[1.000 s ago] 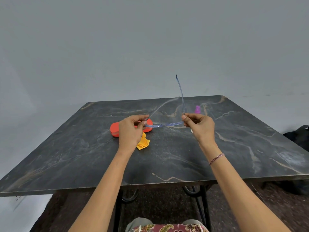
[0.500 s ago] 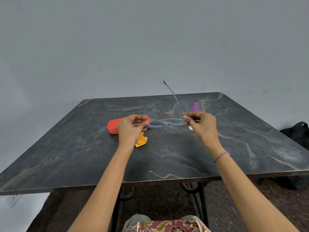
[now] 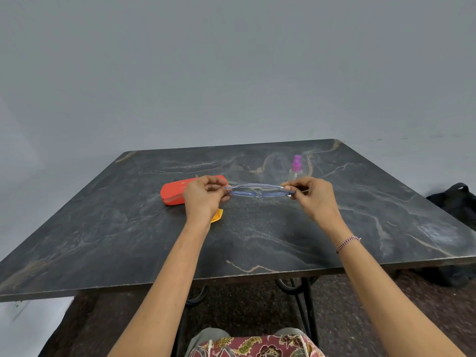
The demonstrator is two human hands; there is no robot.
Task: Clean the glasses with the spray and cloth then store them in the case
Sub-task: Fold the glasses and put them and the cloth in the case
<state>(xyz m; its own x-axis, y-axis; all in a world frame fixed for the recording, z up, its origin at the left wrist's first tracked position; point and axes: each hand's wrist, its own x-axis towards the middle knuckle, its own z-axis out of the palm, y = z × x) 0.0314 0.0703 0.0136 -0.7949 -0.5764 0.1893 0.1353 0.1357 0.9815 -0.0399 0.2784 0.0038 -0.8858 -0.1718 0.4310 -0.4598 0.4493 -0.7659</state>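
Now that the raised temple arm has folded flat, your left hand (image 3: 204, 195) and right hand (image 3: 310, 194) pinch opposite ends of the folded glasses (image 3: 257, 190) above the desk (image 3: 128, 240); the closed case (image 3: 173, 193) likely comes next.

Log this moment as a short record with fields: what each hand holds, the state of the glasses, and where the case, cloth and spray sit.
left hand: pinches the left end of the glasses
right hand: pinches the right end of the glasses
glasses: blue frame, arms folded flat, held level above the table
case: orange, shut, lying on the table behind the left hand
cloth: yellow, on the table, mostly hidden under the left wrist
spray bottle: upright, purple top, just beyond the right hand
bag: dark, on the floor at right
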